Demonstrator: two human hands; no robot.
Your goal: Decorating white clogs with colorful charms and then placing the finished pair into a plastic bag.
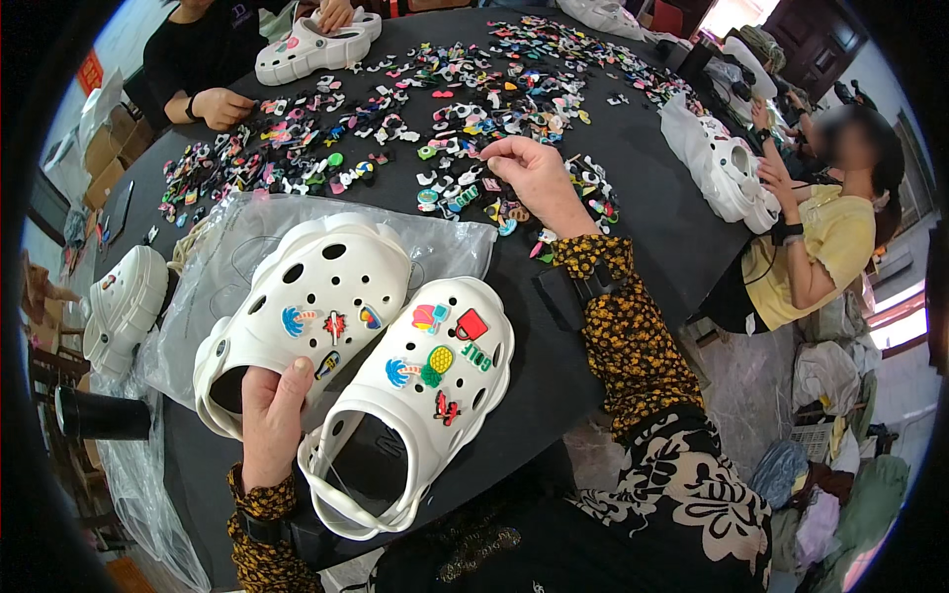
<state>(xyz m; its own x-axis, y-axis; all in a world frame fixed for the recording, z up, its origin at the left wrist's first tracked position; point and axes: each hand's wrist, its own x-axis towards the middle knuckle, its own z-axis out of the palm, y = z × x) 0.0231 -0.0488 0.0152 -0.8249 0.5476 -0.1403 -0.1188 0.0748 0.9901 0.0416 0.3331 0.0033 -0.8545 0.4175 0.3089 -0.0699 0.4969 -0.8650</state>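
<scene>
My left hand (272, 410) grips a white clog (331, 282) by its opening, thumb on the upper and fingers partly hidden inside. This clog carries a blue palm tree charm (294, 321), a red charm (335, 325) and two others. Beside it, on my side of the table, lies a second white clog (420, 385) bearing several charms, among them a pineapple (438, 364) and a red bag (472, 326). Over a spread of loose shoe charms (460, 178), my right hand (542, 183) is closed, thumb and forefinger pinched together; whatever sits between them is too small to name.
Clear plastic bags (435, 229) lie under and behind the held clog. Another white clog (126, 301) and a black cylinder (102, 413) stand at left. Across the dark table (633, 198), one person handles a white clog (318, 49); at right, a person in yellow (820, 247) holds white clogs (727, 173).
</scene>
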